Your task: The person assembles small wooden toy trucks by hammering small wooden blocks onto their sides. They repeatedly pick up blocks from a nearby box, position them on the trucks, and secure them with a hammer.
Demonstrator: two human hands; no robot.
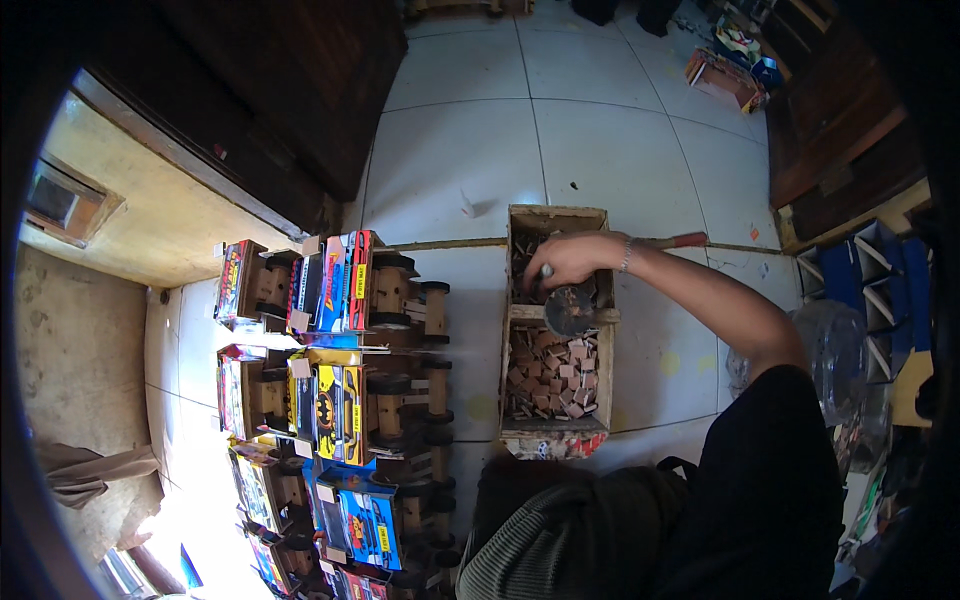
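Note:
My right hand (578,258), a bracelet on its wrist, reaches from the right over an open wooden crate (606,300) on the tiled floor. Its fingers are closed on a dark round piece (570,310) that hangs just above the crate's middle divider; a pale tip pokes out by the thumb. I cannot tell exactly what the piece is. The near compartment holds several small light wooden blocks (552,378), and the far one holds darker bits (522,262). My left hand is out of the picture.
Rows of wooden toy trucks with bright printed panels (335,385) stand left of the crate. A long stick with a red grip (680,240) lies behind it. A clear plastic jug (835,345) sits at right, and a dark wooden door (290,90) is at the far left.

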